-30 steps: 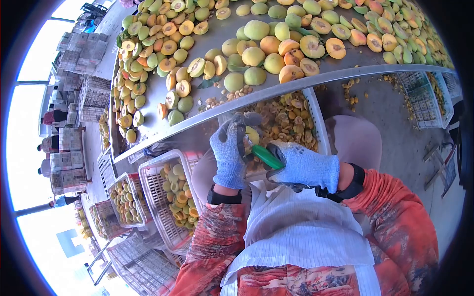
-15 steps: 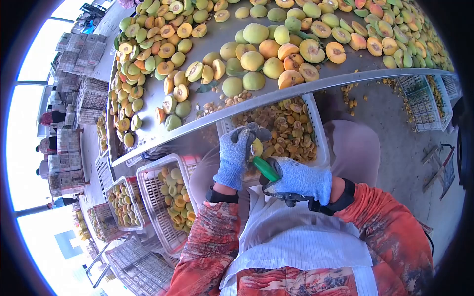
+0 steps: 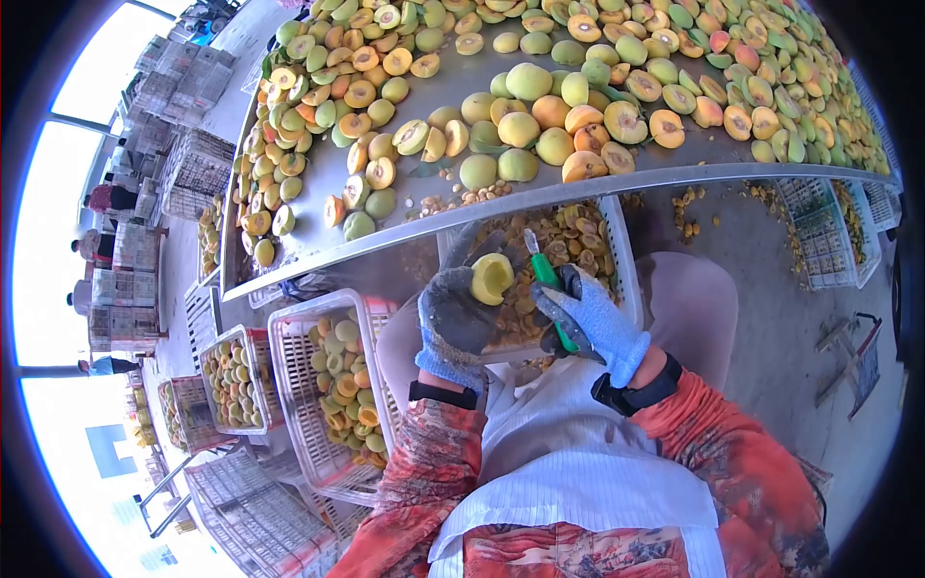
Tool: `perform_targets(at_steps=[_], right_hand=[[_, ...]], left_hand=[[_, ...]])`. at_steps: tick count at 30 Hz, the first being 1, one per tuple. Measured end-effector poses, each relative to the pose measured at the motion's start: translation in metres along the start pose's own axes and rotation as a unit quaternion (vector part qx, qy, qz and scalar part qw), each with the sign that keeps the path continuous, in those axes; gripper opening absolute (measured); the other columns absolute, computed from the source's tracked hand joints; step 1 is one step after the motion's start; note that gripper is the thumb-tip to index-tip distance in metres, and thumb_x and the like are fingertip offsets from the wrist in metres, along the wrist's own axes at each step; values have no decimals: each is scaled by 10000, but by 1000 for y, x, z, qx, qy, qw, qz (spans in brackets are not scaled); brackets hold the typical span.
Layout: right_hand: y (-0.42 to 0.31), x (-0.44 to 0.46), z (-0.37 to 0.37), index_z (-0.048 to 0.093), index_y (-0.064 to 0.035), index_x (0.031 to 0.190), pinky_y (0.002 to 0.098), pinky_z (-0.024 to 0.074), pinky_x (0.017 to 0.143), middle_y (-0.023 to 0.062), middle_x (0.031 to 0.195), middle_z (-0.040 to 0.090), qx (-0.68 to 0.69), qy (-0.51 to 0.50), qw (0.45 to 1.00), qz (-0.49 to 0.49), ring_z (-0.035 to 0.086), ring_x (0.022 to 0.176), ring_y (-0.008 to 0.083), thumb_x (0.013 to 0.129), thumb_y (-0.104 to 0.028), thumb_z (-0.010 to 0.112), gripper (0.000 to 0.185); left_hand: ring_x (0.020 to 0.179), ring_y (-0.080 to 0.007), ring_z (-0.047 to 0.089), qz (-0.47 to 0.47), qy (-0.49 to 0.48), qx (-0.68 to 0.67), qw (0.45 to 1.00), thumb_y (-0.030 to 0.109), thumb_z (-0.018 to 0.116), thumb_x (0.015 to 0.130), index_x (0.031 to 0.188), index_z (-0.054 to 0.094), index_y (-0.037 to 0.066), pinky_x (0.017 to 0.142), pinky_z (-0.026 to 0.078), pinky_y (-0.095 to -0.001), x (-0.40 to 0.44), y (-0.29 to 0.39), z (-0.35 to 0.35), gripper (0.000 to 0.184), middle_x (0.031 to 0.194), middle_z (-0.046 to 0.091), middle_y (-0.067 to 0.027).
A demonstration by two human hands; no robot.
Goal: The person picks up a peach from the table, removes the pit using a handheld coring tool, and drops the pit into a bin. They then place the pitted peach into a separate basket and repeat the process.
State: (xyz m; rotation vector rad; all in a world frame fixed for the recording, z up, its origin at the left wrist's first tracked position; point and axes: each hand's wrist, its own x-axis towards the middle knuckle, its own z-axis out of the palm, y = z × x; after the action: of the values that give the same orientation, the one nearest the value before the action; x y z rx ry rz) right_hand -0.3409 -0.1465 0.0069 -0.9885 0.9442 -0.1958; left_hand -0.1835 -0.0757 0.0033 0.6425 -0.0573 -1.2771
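Left hand [image 3: 458,313], gloved, fingers half curled, cradling hollowed fruit half [image 3: 487,280] at its one o'clock, cut face showing! Right hand [image 3: 590,320] at left's three o'clock, fingers wrapped round green-handled tool [image 3: 546,273], metal tip pointing to eleven, near fruit but apart. Just beyond hands, at twelve, white crate [image 3: 624,262] of scraps; farther up, metal table [image 3: 438,87] crowded with cut fruit. Pale slatted crate [image 3: 297,385], fruit halves inside, at left hand's eight o'clock.
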Motion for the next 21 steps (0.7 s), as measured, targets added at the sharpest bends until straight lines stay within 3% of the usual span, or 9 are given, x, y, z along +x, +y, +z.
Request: perform_targets(at_steps=[2, 3, 4, 6, 11, 13, 14, 16, 21], right_hand=[[9, -4, 13, 510, -46, 1066, 220, 388, 376, 3, 693, 495, 29, -36, 993, -107, 444, 449, 68, 847, -174, 613, 274], [20, 4, 14, 509, -28, 1100, 278, 457, 457, 62, 764, 562, -137, 8, 957, -254, 511, 503, 126, 838, -174, 625, 322], [30, 5, 9, 509, -28, 1100, 278, 457, 457, 62, 764, 562, -138, 6, 957, -254, 511, 503, 126, 838, -174, 625, 322], [28, -2, 8, 527, -37, 1106, 404, 494, 647, 188, 943, 615, -279, 54, 907, -311, 622, 779, 348, 804, -257, 647, 392], [23, -27, 3, 523, -59, 1114, 412, 495, 637, 167, 933, 607, -383, 83, 863, -319, 617, 747, 351, 777, -282, 657, 426], [26, -30, 6, 520, -67, 1123, 410, 497, 613, 157, 902, 606, -412, 109, 824, -374, 620, 702, 341, 786, -271, 640, 412], [26, -31, 10, 513, -59, 1130, 406, 493, 585, 149, 865, 599, -451, 117, 805, -368, 620, 668, 326, 790, -239, 618, 399], [27, -32, 14, 507, -51, 1138, 403, 489, 556, 142, 828, 593, -488, 126, 784, -362, 620, 634, 310, 795, -206, 597, 388], [32, -33, 24, 483, 9, 1147, 388, 473, 514, 145, 803, 590, -600, 143, 694, -371, 625, 618, 270, 772, -138, 552, 408]], left_hand=[[1030, -300, 570, -50, -47, -34, 997, 162, 500, 808, 1323, 368, 6, 909, 473, -388, -2, -6, -1, 554, 1151, 549, -196], [1017, -290, 575, 39, -37, 258, 965, 279, 521, 842, 1298, 397, 10, 899, 476, -381, -7, -13, 6, 544, 1140, 562, -173], [1017, -290, 575, 40, -36, 258, 965, 279, 521, 842, 1298, 397, 10, 899, 476, -381, -5, -14, -2, 544, 1140, 562, -173], [1008, -270, 572, -193, 30, 42, 980, 275, 479, 878, 1220, 463, -37, 894, 465, -364, -1, -12, -8, 464, 1123, 570, -173], [941, -260, 610, -63, 61, 58, 994, 336, 544, 865, 1114, 545, 41, 831, 505, -403, -12, -22, -27, 385, 1103, 589, -143], [936, -296, 607, 170, -58, 456, 872, 299, 552, 854, 1052, 579, 34, 834, 496, -434, -18, -20, -23, 332, 1056, 606, -153], [936, -296, 607, 171, -58, 456, 871, 299, 552, 854, 1052, 579, 34, 834, 496, -434, -19, -17, -16, 332, 1056, 606, -153], [907, -316, 609, -34, 19, 32, 999, 211, 552, 841, 1009, 591, 9, 830, 494, -447, -16, -10, -1, 266, 997, 621, -167], [842, -315, 611, -33, 52, 10, 998, 192, 543, 834, 933, 599, -10, 789, 508, -434, -12, -22, 6, 231, 911, 628, -171]])
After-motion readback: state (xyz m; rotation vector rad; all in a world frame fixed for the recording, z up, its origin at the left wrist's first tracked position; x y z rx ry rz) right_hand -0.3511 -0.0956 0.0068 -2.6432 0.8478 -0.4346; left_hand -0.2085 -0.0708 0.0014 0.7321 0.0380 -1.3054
